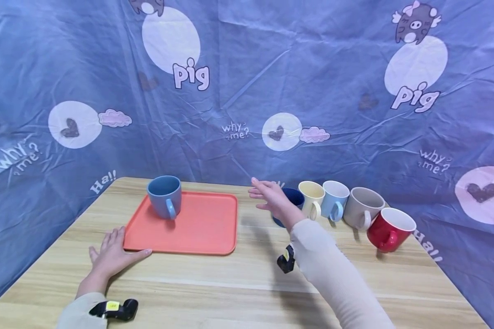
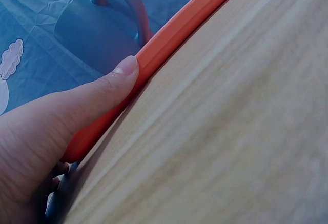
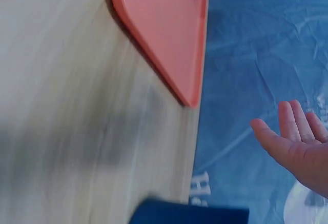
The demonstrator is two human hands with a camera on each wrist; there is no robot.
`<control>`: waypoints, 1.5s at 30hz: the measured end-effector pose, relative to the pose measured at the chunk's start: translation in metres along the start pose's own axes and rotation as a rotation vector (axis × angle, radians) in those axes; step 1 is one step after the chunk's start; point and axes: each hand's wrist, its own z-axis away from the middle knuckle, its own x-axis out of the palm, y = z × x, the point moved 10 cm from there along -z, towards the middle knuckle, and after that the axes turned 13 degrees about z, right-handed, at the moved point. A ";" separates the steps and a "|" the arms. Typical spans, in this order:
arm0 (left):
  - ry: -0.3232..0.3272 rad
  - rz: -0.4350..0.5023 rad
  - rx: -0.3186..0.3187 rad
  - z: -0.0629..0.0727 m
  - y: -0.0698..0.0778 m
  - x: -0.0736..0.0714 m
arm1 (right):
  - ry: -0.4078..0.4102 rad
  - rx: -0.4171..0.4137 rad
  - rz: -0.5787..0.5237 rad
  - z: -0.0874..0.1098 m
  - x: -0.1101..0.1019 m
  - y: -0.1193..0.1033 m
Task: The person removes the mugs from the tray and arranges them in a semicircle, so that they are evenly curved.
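An orange-red tray [image 1: 207, 224] lies on the table, with a grey-blue mug [image 1: 159, 201] upright at its far left part. My left hand [image 1: 112, 257] is at the tray's near left corner, fingers spread along the side. In the left wrist view its thumb [image 2: 110, 85] touches the tray rim, while the other fingers are mostly hidden. My right hand [image 1: 273, 198] hovers in the air between the tray and a dark blue mug [image 1: 297, 196], holding nothing, fingers extended. The arm partly hides that mug.
Right of the dark blue mug stand a cream mug [image 1: 308, 194], a light blue mug [image 1: 331, 198], a grey mug [image 1: 358, 208] and a red mug [image 1: 383, 233], in a slanting row. A blue printed cloth [image 1: 238, 91] hangs behind the wooden table [image 1: 197, 292].
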 end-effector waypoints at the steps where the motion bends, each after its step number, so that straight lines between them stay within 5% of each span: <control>1: 0.001 0.000 0.001 0.000 0.000 0.000 | -0.011 -0.001 -0.007 -0.001 0.006 0.000; 23: 0.008 0.000 0.005 0.000 0.005 0.002 | -0.149 -0.008 -0.231 -0.027 0.109 0.012; 45: 0.030 -0.011 0.020 0.000 0.002 0.000 | -0.257 0.000 -0.064 -0.021 0.184 0.000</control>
